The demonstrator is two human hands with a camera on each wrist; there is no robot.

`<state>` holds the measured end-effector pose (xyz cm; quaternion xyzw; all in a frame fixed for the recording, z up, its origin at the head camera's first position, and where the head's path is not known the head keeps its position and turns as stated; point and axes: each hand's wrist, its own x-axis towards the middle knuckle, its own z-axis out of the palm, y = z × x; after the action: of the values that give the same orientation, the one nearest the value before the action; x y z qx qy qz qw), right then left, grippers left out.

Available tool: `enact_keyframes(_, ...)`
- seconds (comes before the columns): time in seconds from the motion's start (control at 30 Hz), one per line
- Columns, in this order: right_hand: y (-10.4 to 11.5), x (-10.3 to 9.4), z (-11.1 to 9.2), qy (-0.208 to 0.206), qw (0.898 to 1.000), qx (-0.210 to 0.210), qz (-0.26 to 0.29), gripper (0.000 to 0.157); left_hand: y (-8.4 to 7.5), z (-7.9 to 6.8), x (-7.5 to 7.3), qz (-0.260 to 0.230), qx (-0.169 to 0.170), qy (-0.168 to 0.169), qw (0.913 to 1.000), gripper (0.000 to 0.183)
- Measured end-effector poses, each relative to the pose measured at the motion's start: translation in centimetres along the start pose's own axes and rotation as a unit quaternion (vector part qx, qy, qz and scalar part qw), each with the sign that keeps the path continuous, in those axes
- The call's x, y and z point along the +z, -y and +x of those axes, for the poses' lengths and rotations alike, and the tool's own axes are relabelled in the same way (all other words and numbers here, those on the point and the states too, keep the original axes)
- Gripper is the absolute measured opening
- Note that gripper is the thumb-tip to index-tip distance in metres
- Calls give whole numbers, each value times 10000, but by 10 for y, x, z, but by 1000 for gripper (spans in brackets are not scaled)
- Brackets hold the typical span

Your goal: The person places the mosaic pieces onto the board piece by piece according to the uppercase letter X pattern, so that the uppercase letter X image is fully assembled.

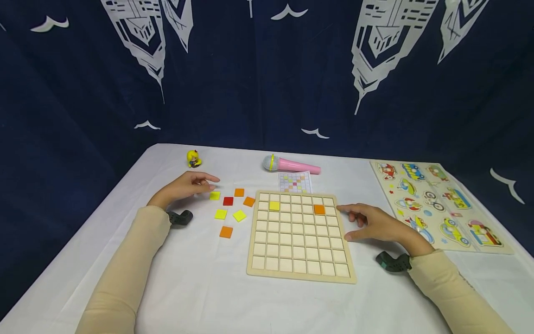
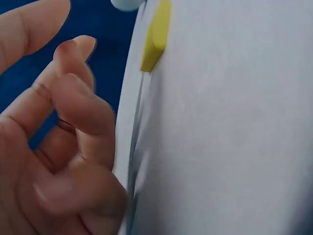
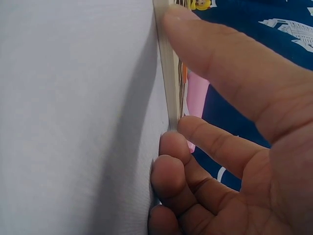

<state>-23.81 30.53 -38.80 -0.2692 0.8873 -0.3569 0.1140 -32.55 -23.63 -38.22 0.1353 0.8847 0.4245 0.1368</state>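
A wooden grid board (image 1: 285, 264) lies on the table, with a yellow tile (image 1: 274, 205) and an orange tile (image 1: 319, 209) in its upper cells. Left of it are loose tiles: a red tile (image 1: 228, 201), plus several yellow and orange ones. My left hand (image 1: 185, 188) hovers beside the nearest yellow tile (image 1: 214, 195), fingers loosely bent and holding nothing; that yellow tile (image 2: 156, 36) also shows past the fingers in the left wrist view. With thumb and index fingertip, my right hand (image 1: 375, 223) touches the board's right edge (image 3: 169, 73); its other fingers are bent.
Behind the board lie a printed colour-pattern card (image 1: 295, 182) and a pink toy microphone (image 1: 298, 166). A small yellow-haired figurine (image 1: 193, 158) sits at the back left. To the right is a vehicle picture puzzle board (image 1: 431, 211). A dark blue curtain (image 1: 258, 93) hangs behind the table.
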Motion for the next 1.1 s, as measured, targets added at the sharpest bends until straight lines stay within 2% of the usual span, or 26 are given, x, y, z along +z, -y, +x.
enact_keyframes(0.1, 0, 1, 0, 3, 10000, -7, 10, 76, 5, -2, 0, -106, -55, 57, 9999, 47)
enact_keyframes(0.37, 2, 3, 1, 6, 10000, -7, -23, 76, 14, -4, 2, -445, 92, 289, 9985, 58)
enact_keyframes(0.67, 1, 3, 2, 19, 9999, 53, -86, 77, 11, -7, 4, -219, -47, 348, 9991, 57)
enact_keyframes(0.9, 0, 3, 1, 13, 9999, 4, -105, 77, 12, -4, 5, 110, -158, 234, 9995, 49)
enact_keyframes(1.1, 0, 2, 1, 18, 9999, 64, -75, 76, 13, -1, 7, 199, -337, 122, 9992, 43)
